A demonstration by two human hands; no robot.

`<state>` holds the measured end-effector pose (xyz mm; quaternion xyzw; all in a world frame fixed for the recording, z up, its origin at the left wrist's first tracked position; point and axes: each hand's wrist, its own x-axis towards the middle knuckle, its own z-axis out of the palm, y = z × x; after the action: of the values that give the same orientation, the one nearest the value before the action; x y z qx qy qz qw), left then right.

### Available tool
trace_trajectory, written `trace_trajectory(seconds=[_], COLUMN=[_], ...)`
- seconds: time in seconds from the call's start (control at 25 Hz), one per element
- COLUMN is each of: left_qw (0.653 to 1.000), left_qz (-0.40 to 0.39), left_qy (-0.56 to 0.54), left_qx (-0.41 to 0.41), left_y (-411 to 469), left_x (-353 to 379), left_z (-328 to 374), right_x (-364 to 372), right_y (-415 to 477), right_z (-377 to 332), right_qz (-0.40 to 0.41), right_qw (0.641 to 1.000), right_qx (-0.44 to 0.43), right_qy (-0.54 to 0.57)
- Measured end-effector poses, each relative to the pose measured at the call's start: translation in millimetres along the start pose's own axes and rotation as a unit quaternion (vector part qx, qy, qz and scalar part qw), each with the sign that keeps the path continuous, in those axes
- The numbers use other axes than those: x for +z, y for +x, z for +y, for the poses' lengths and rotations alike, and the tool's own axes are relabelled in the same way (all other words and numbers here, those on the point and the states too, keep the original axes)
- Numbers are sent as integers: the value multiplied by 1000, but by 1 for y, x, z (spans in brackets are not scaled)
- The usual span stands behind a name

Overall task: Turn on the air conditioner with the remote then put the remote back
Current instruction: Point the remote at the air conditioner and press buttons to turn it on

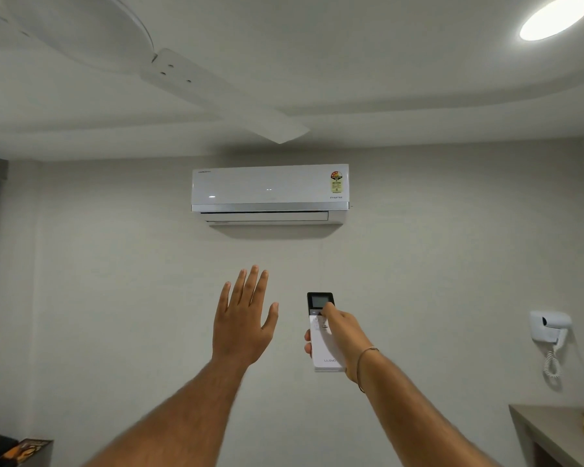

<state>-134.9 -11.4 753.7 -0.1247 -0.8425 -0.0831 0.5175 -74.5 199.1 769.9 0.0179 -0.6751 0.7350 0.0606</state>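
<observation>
Right hand (343,335) has its grip closed around the remote (322,332), thumb on the buttons, aimed up at the air conditioner (270,192) on the wall; left hand (243,323) is raised, spread flat, holding nothing.

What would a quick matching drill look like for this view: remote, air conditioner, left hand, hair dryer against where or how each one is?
Things:
1. remote
2. air conditioner
3. left hand
4. hair dryer

States:
A. open, fingers spread, holding nothing
B. mounted on the right wall with a coiled cord
C. mounted high on the far wall, flap shut
D. gripped in the right hand, thumb on its buttons

Pairs: 1-D, 2-C, 3-A, 4-B
</observation>
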Motion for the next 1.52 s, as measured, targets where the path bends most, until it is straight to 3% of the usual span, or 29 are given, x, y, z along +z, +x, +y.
trace_trajectory(seconds=[0.88, 1.52], left_qw=[1000, 1000], left_qz=[-8, -11], left_qy=[-7, 0], left_qx=[-1, 1], left_y=[5, 8], left_x=[4, 11], left_z=[3, 4], right_x=[-7, -10], right_y=[8, 18], right_z=[-3, 3], right_qz=[-11, -14], right_qw=[1000, 995], right_qx=[-22, -97], right_qy=[-5, -3])
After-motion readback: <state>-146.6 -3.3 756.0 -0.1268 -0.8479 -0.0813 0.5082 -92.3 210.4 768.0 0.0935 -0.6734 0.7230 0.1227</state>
